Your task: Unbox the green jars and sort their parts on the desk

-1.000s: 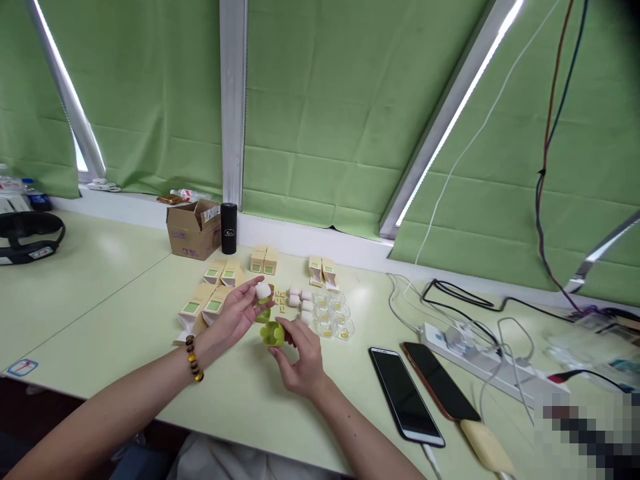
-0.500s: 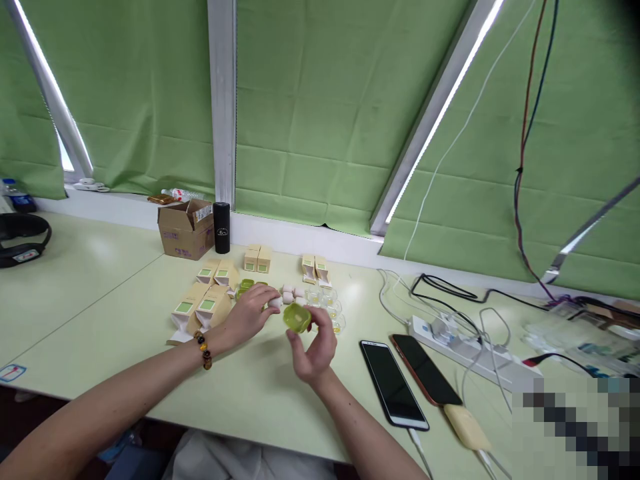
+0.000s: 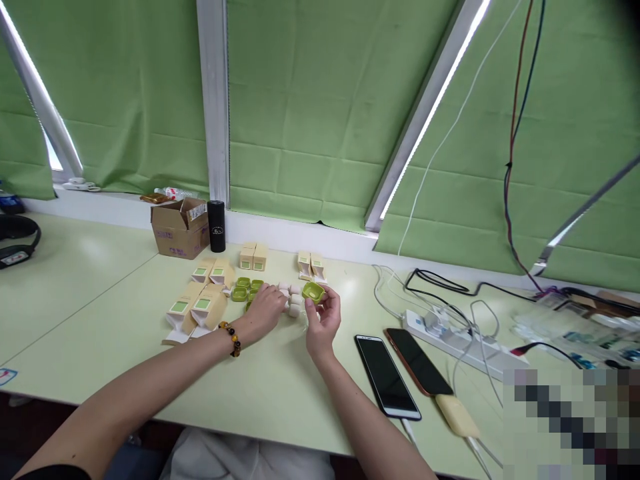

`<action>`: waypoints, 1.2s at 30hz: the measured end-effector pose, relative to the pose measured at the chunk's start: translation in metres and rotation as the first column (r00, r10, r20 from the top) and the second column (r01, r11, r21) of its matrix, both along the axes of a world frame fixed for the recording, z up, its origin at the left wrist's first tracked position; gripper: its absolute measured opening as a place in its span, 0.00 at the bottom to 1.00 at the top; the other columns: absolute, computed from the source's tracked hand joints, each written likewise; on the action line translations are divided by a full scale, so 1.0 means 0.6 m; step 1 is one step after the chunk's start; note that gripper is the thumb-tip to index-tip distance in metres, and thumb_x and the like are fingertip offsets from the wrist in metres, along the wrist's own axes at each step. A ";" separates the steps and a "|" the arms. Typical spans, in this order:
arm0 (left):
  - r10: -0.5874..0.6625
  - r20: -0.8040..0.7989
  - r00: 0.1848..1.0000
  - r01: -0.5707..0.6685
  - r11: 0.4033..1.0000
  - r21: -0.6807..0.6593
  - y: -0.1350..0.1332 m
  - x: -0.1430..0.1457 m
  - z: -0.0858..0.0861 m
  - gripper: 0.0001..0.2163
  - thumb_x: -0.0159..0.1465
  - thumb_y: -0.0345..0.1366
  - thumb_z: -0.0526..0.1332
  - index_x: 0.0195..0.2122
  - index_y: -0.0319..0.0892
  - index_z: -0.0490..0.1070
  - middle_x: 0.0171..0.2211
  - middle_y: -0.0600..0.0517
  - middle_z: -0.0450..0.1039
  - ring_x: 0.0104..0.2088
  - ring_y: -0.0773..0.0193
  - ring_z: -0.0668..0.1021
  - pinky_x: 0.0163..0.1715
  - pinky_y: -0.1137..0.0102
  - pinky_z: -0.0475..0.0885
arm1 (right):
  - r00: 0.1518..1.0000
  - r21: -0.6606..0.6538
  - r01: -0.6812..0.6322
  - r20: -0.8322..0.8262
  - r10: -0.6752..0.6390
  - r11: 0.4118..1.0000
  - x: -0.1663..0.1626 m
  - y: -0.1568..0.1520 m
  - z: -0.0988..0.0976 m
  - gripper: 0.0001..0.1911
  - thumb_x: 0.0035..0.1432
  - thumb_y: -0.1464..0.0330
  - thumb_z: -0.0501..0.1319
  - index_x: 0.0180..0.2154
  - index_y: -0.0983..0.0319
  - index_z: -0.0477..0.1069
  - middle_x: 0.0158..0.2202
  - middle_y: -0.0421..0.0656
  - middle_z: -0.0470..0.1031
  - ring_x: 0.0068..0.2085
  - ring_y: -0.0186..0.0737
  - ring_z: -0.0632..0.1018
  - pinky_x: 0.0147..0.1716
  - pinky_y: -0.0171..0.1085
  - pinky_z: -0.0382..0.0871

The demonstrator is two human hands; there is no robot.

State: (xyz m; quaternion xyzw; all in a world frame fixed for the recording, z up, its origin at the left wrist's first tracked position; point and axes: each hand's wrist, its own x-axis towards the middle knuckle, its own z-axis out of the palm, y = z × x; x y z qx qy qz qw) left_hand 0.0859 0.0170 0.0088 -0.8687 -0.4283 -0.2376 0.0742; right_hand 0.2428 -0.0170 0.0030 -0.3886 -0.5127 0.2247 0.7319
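My right hand (image 3: 324, 319) holds a small green case (image 3: 313, 291) pinched in its fingertips, just above the table. My left hand (image 3: 265, 308), with a bead bracelet at the wrist, reaches palm down over several small white cylinders (image 3: 294, 301); its fingers are curled and I cannot see what is under them. More green cases (image 3: 243, 288) lie just left of that hand. Tan cartons with green labels (image 3: 203, 307) lie further left, and more small cartons (image 3: 253, 256) stand behind.
A cardboard box (image 3: 180, 229) and a black cylinder (image 3: 216, 226) stand by the windowsill. Two phones (image 3: 387, 376) lie on the right, beside a power strip (image 3: 460, 338) with tangled cables. A headset (image 3: 14, 239) rests at far left. The pale green table (image 3: 80, 293) meets green blinds behind.
My right hand lifted the green case and carried it away from me, toward the back right. My left hand, which held a white cylinder, turned palm down and reached to the row of cylinders.
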 end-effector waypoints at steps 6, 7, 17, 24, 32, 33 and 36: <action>0.034 -0.025 0.999 -0.034 0.999 -0.001 0.008 0.004 -0.019 0.07 0.69 0.26 0.59 0.35 0.39 0.75 0.35 0.43 0.79 0.42 0.51 0.76 0.44 0.58 0.61 | 1.000 -0.007 -0.001 0.031 0.001 1.000 0.000 0.003 -0.005 0.24 0.61 0.55 0.66 0.55 0.59 0.67 0.41 0.42 0.69 0.37 0.39 0.71 0.36 0.37 0.68; 0.037 -0.030 0.999 -0.037 0.999 -0.001 0.008 0.005 -0.021 0.07 0.69 0.26 0.59 0.35 0.39 0.74 0.35 0.42 0.79 0.42 0.50 0.76 0.44 0.58 0.61 | 0.999 -0.008 -0.001 0.033 0.001 1.000 0.001 0.004 -0.006 0.24 0.61 0.55 0.66 0.54 0.59 0.67 0.41 0.42 0.69 0.37 0.38 0.71 0.36 0.37 0.68; 0.040 -0.067 0.997 -0.039 0.999 0.027 0.004 0.011 -0.025 0.10 0.69 0.22 0.56 0.35 0.39 0.73 0.36 0.42 0.77 0.43 0.50 0.75 0.44 0.57 0.59 | 0.998 -0.016 -0.002 0.070 0.003 1.000 -0.001 0.000 -0.003 0.23 0.62 0.56 0.65 0.54 0.59 0.67 0.41 0.42 0.68 0.36 0.38 0.71 0.35 0.37 0.69; 0.036 -0.041 0.999 -0.034 0.998 0.044 -0.006 0.012 -0.014 0.08 0.69 0.23 0.56 0.37 0.39 0.73 0.37 0.43 0.77 0.43 0.50 0.74 0.44 0.57 0.59 | 0.998 -0.011 -0.017 0.066 0.017 1.000 -0.001 -0.001 -0.004 0.23 0.62 0.56 0.65 0.54 0.59 0.68 0.41 0.42 0.68 0.36 0.38 0.71 0.35 0.37 0.68; 0.021 0.307 0.952 -0.027 0.999 0.017 -0.017 -0.046 0.035 0.11 0.70 0.27 0.55 0.43 0.41 0.77 0.41 0.42 0.80 0.45 0.49 0.75 0.49 0.55 0.59 | 0.994 -0.020 -0.050 0.098 0.052 0.999 -0.001 -0.002 -0.004 0.22 0.64 0.55 0.63 0.55 0.59 0.68 0.42 0.44 0.71 0.39 0.40 0.73 0.37 0.38 0.70; 0.025 0.347 0.937 -0.040 0.999 0.037 -0.020 -0.058 0.038 0.11 0.71 0.28 0.55 0.44 0.42 0.78 0.42 0.42 0.80 0.46 0.49 0.75 0.50 0.54 0.59 | 0.991 -0.029 -0.068 0.111 0.071 0.997 -0.002 -0.001 -0.007 0.23 0.65 0.55 0.62 0.56 0.59 0.68 0.44 0.45 0.72 0.40 0.41 0.74 0.38 0.39 0.71; -0.008 0.458 0.889 -0.021 0.998 0.058 -0.039 -0.085 0.037 0.10 0.71 0.32 0.57 0.47 0.44 0.79 0.43 0.43 0.80 0.47 0.47 0.75 0.53 0.52 0.59 | 0.977 -0.050 -0.161 0.135 0.166 0.986 -0.010 -0.001 -0.018 0.24 0.67 0.56 0.61 0.59 0.60 0.69 0.50 0.49 0.76 0.44 0.44 0.77 0.40 0.41 0.74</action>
